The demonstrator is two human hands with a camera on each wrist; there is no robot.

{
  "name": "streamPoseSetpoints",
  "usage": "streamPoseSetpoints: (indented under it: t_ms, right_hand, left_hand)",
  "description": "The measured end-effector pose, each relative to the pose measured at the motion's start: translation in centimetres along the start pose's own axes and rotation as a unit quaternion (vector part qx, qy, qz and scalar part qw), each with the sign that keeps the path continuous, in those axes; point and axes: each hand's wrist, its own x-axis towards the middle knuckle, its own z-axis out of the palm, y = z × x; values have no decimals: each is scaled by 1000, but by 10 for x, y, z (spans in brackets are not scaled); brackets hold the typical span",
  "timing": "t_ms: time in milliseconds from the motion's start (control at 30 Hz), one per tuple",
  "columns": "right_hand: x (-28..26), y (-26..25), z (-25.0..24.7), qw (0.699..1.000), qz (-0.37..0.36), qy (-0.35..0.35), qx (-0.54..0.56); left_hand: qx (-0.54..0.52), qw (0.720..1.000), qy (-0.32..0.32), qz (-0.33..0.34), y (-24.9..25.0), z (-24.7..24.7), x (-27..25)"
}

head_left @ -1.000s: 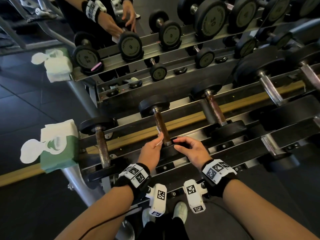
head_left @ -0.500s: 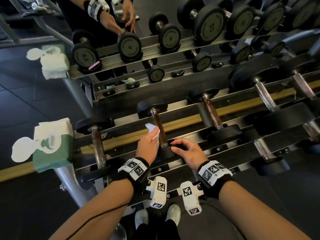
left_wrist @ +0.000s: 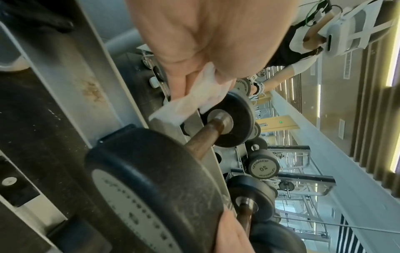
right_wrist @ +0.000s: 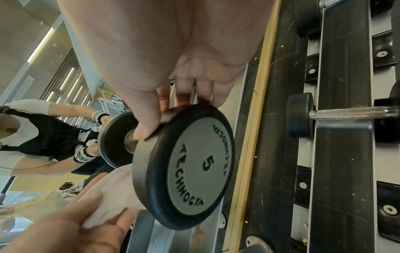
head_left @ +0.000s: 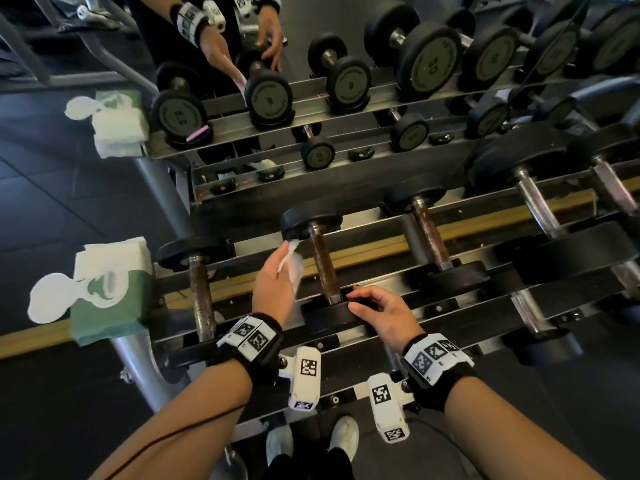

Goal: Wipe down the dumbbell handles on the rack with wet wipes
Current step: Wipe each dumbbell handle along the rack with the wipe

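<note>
A 5 kg dumbbell lies across the rack rails, its rusty brown handle [head_left: 323,265] [left_wrist: 203,137] bare. My left hand [head_left: 277,282] holds a white wet wipe [head_left: 294,263] [left_wrist: 190,101] [right_wrist: 112,193] just left of the handle, off the metal. My right hand [head_left: 377,311] grips the rim of the dumbbell's near black head [head_left: 329,315] [right_wrist: 190,164], thumb on the inner face and fingers over the top edge. A smaller dumbbell with a rusty handle [head_left: 201,296] lies to the left, a larger one [head_left: 431,237] to the right.
A green pack of wipes [head_left: 107,289] with its white lid flipped open sits on the rack's left end. A mirror behind the rack [head_left: 381,209] shows the person's reflection [head_left: 239,39] and the dumbbells. Heavier chrome-handled dumbbells [head_left: 535,206] fill the right side. My shoes [head_left: 343,434] stand below.
My left hand has slid up along the handle with the wipe and come off to its left. The right hand has stayed on the near head.
</note>
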Motion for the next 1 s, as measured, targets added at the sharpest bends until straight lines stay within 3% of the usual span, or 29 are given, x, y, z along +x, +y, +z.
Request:
streamPoseSetpoints:
  t_ms: [133,367,500,567,767,900,1000]
  right_hand:
    - [0,2,0,1000,-1,-2,3]
    - [2,3,-2,1000,-13,-2,16]
    - [1,2,-2,1000,-6,-3,21]
    - [1,0,-2,1000,-7,-2,23]
    - [2,-6,-3,1000,4,-13,13]
    - [3,-4,-4,1000,5,-13,10]
    - [4,-3,-6,1000,2,-15,13]
  left_hand:
    - [64,998,-24,16,0,17,19]
    - [58,995,-87,0,0,32,15]
    - [-30,985,-145,-90,-1,21,0]
    - [-20,981,-164,-105,-7,15,-6]
    - [-180,972,-73,-135,1,22,19]
    - [-166,974,-74,-132,6,29,23]
    - [-153,967,-120,-164,-6,21,5]
